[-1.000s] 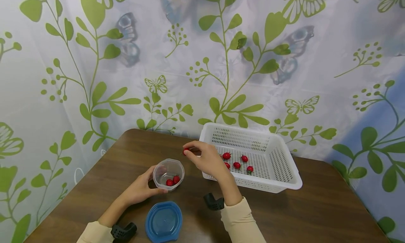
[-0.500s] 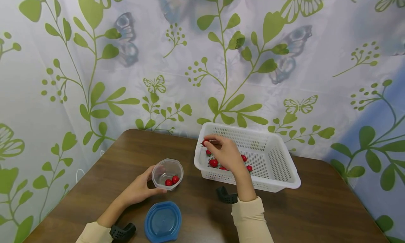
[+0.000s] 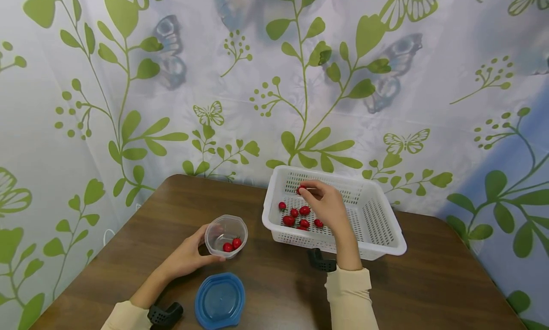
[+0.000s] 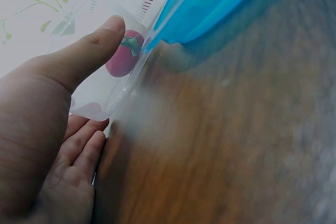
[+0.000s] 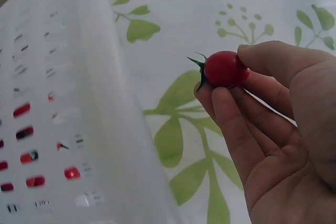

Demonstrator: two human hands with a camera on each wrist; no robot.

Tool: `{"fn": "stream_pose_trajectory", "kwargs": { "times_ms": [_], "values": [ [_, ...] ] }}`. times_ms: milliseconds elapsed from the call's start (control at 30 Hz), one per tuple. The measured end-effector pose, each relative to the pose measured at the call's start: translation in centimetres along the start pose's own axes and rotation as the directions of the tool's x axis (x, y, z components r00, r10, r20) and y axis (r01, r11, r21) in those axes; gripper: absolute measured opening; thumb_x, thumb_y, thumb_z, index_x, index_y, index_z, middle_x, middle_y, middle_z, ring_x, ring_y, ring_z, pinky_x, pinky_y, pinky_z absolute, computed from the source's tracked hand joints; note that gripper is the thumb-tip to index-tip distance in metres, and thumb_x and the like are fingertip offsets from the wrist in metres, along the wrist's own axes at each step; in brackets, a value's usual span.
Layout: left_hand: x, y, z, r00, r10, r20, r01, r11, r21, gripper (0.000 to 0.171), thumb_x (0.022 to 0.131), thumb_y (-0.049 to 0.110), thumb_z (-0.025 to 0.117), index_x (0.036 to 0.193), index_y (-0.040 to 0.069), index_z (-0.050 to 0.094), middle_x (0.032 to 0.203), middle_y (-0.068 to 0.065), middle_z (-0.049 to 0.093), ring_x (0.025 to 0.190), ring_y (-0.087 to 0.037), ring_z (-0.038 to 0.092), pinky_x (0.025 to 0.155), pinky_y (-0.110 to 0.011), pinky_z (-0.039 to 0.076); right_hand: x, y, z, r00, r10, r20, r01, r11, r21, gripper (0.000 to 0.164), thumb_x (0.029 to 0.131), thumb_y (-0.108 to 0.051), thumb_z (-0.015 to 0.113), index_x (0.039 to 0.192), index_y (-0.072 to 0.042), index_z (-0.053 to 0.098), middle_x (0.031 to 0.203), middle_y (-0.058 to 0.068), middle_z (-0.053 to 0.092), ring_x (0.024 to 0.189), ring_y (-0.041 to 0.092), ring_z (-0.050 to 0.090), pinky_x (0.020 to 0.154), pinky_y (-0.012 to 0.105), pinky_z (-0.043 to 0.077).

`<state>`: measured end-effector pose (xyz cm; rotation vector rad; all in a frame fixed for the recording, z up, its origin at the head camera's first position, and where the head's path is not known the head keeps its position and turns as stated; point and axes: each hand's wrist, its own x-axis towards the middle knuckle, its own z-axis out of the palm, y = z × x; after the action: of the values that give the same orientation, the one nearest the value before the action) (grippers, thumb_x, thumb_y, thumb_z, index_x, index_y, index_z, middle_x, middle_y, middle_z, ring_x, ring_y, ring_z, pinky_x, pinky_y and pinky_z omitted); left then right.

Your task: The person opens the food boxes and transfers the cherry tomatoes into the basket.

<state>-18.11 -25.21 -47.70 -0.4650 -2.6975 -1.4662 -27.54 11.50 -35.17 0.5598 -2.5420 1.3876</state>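
Note:
My left hand (image 3: 188,256) holds a small clear plastic container (image 3: 216,231) on the table, thumb and fingers around its side. Two cherry tomatoes (image 3: 232,245) lie inside it. Over a white slotted basket (image 3: 388,250), my right hand (image 3: 330,208) pinches another cherry tomato (image 5: 224,69) between thumb and fingertips; its green stem points away from the palm in the right wrist view. Several more cherry tomatoes (image 3: 304,210) are spread over the left part of the basket floor. In the left wrist view, the left thumb presses the container wall, partly covering one tomato (image 4: 124,59).
A blue lid (image 3: 220,299) lies on the brown wooden table (image 3: 274,282), nearer to me than the container. Behind the table hangs a curtain (image 3: 240,82) printed with leaves and butterflies; the basket stands close to it.
My right hand has moved right with its cherry tomato, from beside the container, across the basket's left rim, to above the basket. My left hand and the container have stayed put.

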Motion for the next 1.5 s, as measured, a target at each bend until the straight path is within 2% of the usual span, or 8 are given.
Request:
{"fn": "stream_pose_trajectory", "kwargs": {
  "times_ms": [300,667,867,1200,1500],
  "values": [
    [-0.1,0.0,0.0,1.000,-0.002,0.000,0.002,1.000,0.010,0.091,0.082,0.043,0.087,0.153,0.013,0.040,0.147,-0.009,0.057,0.140,-0.036,0.052,0.115,-0.059,0.039,-0.1,2.0,-0.8,0.996,0.082,-0.022,-0.083,0.995,-0.060,0.030,0.102,-0.025,0.068,0.128,-0.010,0.071,0.125,0.013,0.072,0.115,0.032,0.071,0.099,0.050,0.057],
    [0.0,-0.1,-0.1,1.000,0.005,-0.005,-0.005,1.000,0.025,0.091,0.082,0.044,0.087,0.153,0.012,0.040,0.147,-0.009,0.057,0.139,-0.035,0.053,0.115,-0.057,0.041,-0.1,3.8,-1.1,0.986,0.151,-0.072,-0.160,0.976,-0.149,0.032,0.102,-0.026,0.067,0.128,-0.007,0.070,0.123,0.016,0.073,0.114,0.034,0.070,0.099,0.051,0.057],
    [0.0,0.0,-0.1,1.000,0.002,-0.009,-0.001,0.999,0.048,0.091,0.081,0.046,0.087,0.153,0.012,0.041,0.146,-0.007,0.058,0.139,-0.033,0.054,0.115,-0.052,0.043,-0.1,4.0,-1.2,0.986,0.155,-0.067,-0.164,0.972,-0.170,0.033,0.103,-0.026,0.065,0.128,-0.006,0.070,0.124,0.016,0.073,0.115,0.034,0.069,0.099,0.052,0.056],
    [0.0,0.0,-0.1,1.000,-0.001,-0.004,0.001,1.000,0.028,0.090,0.082,0.045,0.087,0.153,0.014,0.041,0.146,-0.007,0.058,0.140,-0.034,0.053,0.115,-0.057,0.041,-0.2,3.6,-1.3,0.985,0.162,-0.053,-0.169,0.971,-0.172,0.034,0.103,-0.027,0.064,0.129,-0.006,0.070,0.125,0.017,0.072,0.116,0.034,0.068,0.101,0.052,0.055],
    [0.2,0.0,0.0,1.000,0.008,-0.002,-0.008,1.000,0.014,0.091,0.082,0.044,0.087,0.154,0.014,0.040,0.147,-0.009,0.057,0.141,-0.035,0.052,0.115,-0.059,0.039,0.3,2.4,-0.1,0.993,0.114,-0.027,-0.116,0.988,-0.098,0.033,0.101,-0.027,0.068,0.126,-0.006,0.072,0.124,0.014,0.073,0.115,0.032,0.069,0.102,0.050,0.055]
  ]
}}
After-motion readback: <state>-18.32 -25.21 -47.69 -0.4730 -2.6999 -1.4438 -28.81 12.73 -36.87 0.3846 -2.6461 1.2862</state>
